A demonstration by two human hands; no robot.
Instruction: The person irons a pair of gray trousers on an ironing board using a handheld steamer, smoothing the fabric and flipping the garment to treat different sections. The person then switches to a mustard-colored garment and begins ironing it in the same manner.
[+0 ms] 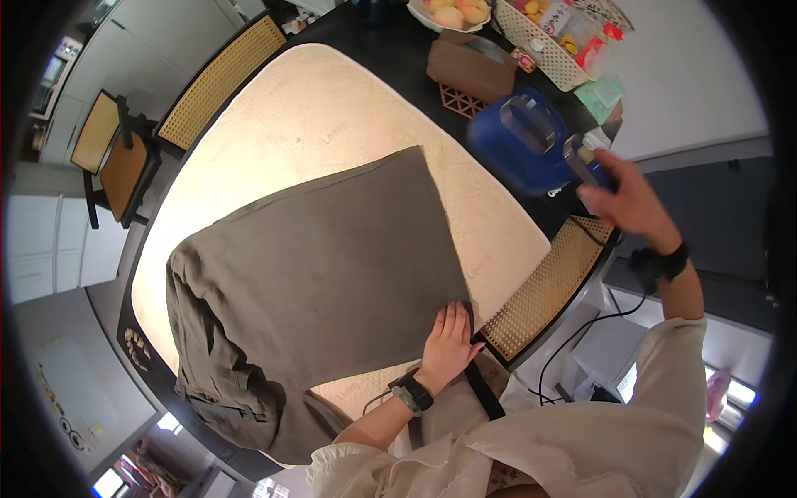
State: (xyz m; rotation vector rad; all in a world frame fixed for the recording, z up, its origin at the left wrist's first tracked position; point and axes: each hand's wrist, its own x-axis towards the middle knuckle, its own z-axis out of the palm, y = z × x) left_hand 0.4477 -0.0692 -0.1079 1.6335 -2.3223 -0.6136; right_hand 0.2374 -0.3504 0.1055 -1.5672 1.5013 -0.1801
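Observation:
My left hand [449,339] lies flat on the lower right corner of a grey-brown cloth garment [348,267]. The garment is spread smooth on the right and bunched at the left, where a zip shows. Beneath it is a cream quilted mat [299,112]. My right hand [629,196] is raised at the right, gripping a blue handheld appliance [591,165] with a silvery edge. Blur hides its exact shape. Left of it, at the table's right side, stands a larger blue container [520,146] with a silvery handle.
On the black table [348,28] are a fruit bowl [448,15], a perforated basket [542,46] of packets and a brown pouch [470,68]. Cane-backed chairs [542,286] [224,81] border the table. A black cord [591,317] hangs at the right.

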